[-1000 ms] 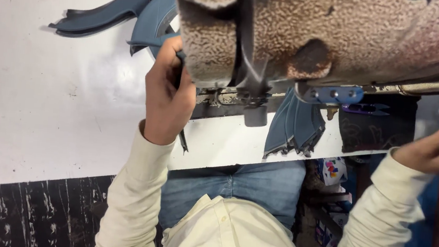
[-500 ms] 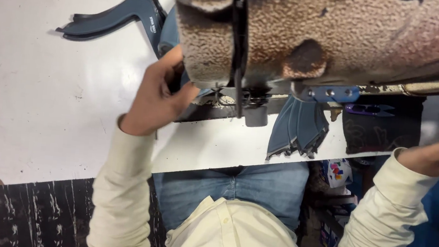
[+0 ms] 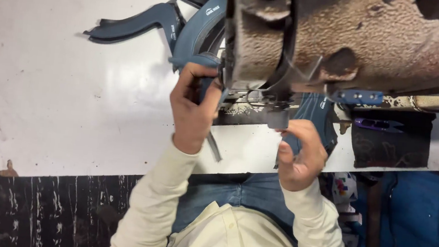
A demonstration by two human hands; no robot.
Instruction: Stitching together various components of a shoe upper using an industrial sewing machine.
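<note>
1. White table [image 3: 71, 98]: fills the left half of the view; its near edge meets a dark floor. Compared with the view 0.5 s ago, it sits larger and lower in frame.
2. Loose blue pieces [image 3: 132, 24]: curved dark-blue cut parts lying on the far part of the table, left of the machine, overlapping one another.
3. Left hand [image 3: 193, 110]: fingers curled shut around the folded end of a blue workpiece [image 3: 198, 62], pressing it against the left side of the machine head. 0.5 s ago this hand lay flatter and further left; it now sits just beside the needle area.
4. Sewing machine [image 3: 356, 40]: worn, rust-speckled body spanning the far right; its foot area [image 3: 265, 98] lies between the 2 hands.
5. Right hand [image 3: 302, 153]: 0.5 s ago it was at the far right edge, well apart from the machine; it is now near the foot area, fingers pinched closed on the near end of the blue workpiece, which passes under the machine from the left hand.
6. Purple thread snips [image 3: 377, 124]: resting on a dark pad [image 3: 389, 145] to the right of the right hand, untouched.
</note>
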